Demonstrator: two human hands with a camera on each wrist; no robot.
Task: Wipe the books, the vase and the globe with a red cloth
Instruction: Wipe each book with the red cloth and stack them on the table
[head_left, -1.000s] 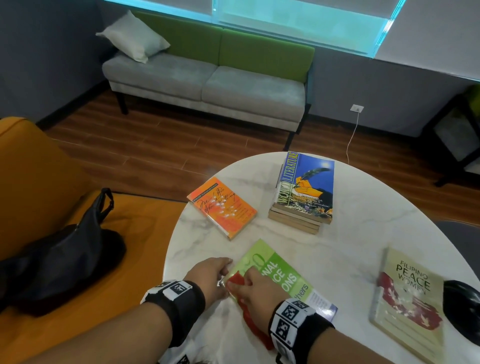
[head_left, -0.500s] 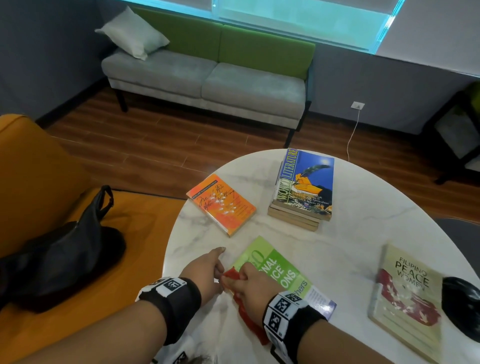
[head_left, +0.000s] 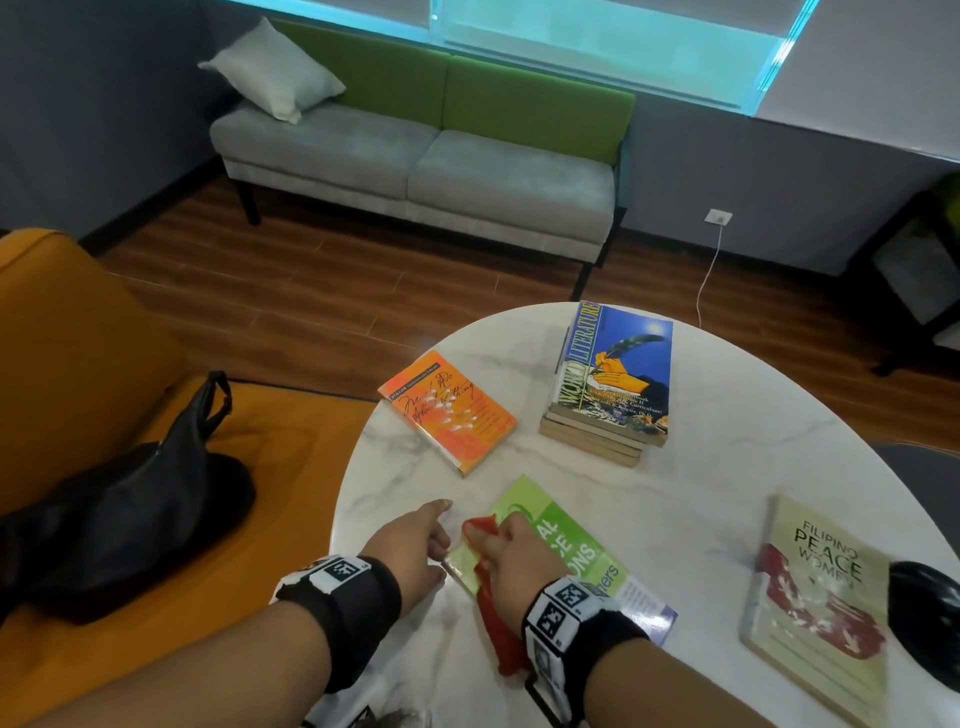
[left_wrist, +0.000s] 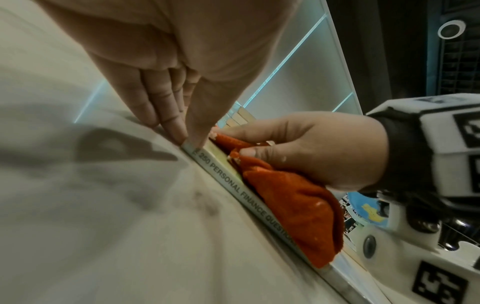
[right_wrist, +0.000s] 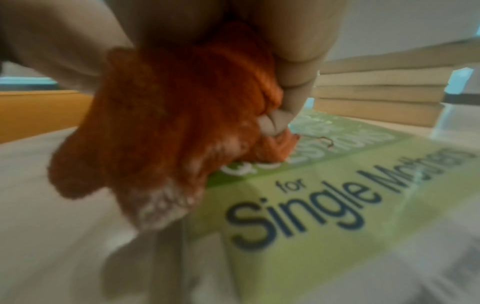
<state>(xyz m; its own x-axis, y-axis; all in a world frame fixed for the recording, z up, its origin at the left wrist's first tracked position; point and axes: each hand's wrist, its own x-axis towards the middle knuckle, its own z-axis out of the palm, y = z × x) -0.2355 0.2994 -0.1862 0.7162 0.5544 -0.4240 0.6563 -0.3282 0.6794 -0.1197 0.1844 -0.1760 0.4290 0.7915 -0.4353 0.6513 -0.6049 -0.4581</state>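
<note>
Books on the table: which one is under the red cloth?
The green book, nearest the person; the right hand presses the red cloth onto it. The others lie untouched.

We see a round white marble table (head_left: 727, 467) in the foreground. Beyond its far edge stands a grey two-seat sofa with a green back (head_left: 415, 161), a pale grey cushion (head_left: 272, 70) at its left end. Left of the table, a black leather bag (head_left: 130, 514) lies on an orange seat (head_left: 291, 467).
</note>
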